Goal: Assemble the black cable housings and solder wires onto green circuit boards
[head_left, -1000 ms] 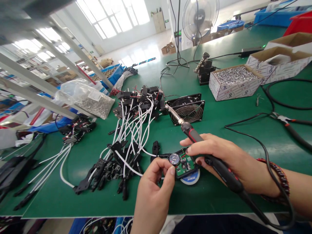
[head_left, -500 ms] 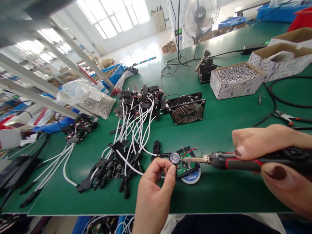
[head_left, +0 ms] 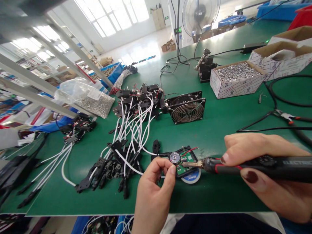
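Observation:
A soldering iron (head_left: 234,166) lies in the grip of my right hand (head_left: 268,172), its tip pointing left onto a green circuit board (head_left: 188,156). The board sits in a black frame, with a round silver disc (head_left: 175,158) at its left and a thin red wire (head_left: 190,150) sticking up. My left hand (head_left: 157,185) is closed in a pinch at the board's lower left, just below the disc. Whatever is between those fingertips is hidden. Under the board, part of a round blue-and-white tin (head_left: 191,177) shows.
White cables with black connectors (head_left: 136,126) are heaped to the left. Behind the board stands a square fan (head_left: 187,110). Farther right are a box of small metal parts (head_left: 237,76), an iron stand (head_left: 206,66) and pliers (head_left: 289,117). A bag of parts (head_left: 95,100) lies back left.
My right hand has shifted left with the soldering iron, whose tip now sits slightly lower on the board. A black cord at the right has slid. My left hand stays in place.

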Demonstrator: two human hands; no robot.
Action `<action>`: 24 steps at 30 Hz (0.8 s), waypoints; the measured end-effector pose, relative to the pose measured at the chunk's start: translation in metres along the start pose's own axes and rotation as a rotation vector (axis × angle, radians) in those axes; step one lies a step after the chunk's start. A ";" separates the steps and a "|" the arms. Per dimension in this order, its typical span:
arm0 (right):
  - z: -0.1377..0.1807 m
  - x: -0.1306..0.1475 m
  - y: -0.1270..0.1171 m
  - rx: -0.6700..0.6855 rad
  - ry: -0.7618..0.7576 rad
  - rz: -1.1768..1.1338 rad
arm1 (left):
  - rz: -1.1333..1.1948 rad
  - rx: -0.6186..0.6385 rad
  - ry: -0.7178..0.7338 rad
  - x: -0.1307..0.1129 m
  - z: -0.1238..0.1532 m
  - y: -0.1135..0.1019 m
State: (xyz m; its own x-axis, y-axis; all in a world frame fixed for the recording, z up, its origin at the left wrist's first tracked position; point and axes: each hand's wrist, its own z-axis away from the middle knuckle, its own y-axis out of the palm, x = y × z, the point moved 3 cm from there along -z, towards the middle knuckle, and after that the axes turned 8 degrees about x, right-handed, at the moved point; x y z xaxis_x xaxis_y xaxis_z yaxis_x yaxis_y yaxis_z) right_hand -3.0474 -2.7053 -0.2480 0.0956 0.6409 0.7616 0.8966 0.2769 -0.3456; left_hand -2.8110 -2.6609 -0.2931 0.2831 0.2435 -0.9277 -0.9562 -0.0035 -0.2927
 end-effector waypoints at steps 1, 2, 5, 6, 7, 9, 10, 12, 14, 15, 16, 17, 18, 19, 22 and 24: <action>0.000 0.000 0.000 -0.004 -0.004 0.002 | -0.001 0.003 -0.003 0.000 0.000 0.000; 0.000 0.001 0.001 -0.005 -0.006 0.005 | -0.002 0.009 -0.003 0.001 0.000 0.000; 0.000 0.001 0.001 -0.006 -0.006 0.008 | -0.012 0.018 0.000 0.002 0.000 0.000; 0.000 0.001 0.001 -0.007 -0.007 0.008 | -0.017 0.020 0.001 0.002 0.000 0.000; 0.000 0.001 0.001 -0.006 -0.005 0.007 | -0.021 0.022 0.002 0.003 0.000 0.000; 0.000 0.001 0.001 -0.005 -0.006 -0.002 | -0.030 0.024 0.004 0.003 0.000 0.000; 0.000 0.001 0.001 -0.005 -0.003 -0.008 | -0.034 0.026 0.004 0.003 0.000 0.000; 0.000 0.001 0.001 -0.005 -0.003 -0.013 | -0.041 0.026 0.006 0.003 0.000 0.000; 0.000 0.001 0.002 -0.002 -0.006 -0.005 | -0.049 0.023 0.010 0.003 0.000 0.000; 0.000 0.001 0.002 0.001 -0.007 0.001 | -0.054 0.022 0.011 0.002 0.000 0.000; 0.001 0.001 0.002 0.003 -0.007 0.008 | -0.060 0.019 0.014 0.002 0.000 0.000; 0.001 0.001 0.002 0.003 -0.007 0.016 | -0.066 0.017 0.016 0.002 0.000 0.000; 0.001 0.001 0.002 0.000 -0.004 0.024 | -0.072 0.015 0.017 0.001 0.000 0.000; 0.001 0.001 0.001 -0.006 -0.003 0.032 | -0.075 0.015 0.020 0.001 0.000 0.000; 0.001 0.001 0.001 -0.009 -0.005 0.046 | -0.064 -0.003 0.022 -0.002 0.001 0.001; 0.001 0.001 0.001 -0.004 -0.005 0.041 | -0.050 -0.021 0.024 -0.005 0.002 0.002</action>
State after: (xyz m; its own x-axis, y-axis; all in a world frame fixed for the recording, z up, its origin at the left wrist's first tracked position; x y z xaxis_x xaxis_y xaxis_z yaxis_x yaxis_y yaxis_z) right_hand -3.0466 -2.7036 -0.2479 0.1300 0.6550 0.7444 0.8939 0.2475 -0.3738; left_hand -2.8149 -2.6606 -0.2885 0.3328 0.2208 -0.9168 -0.9390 -0.0120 -0.3437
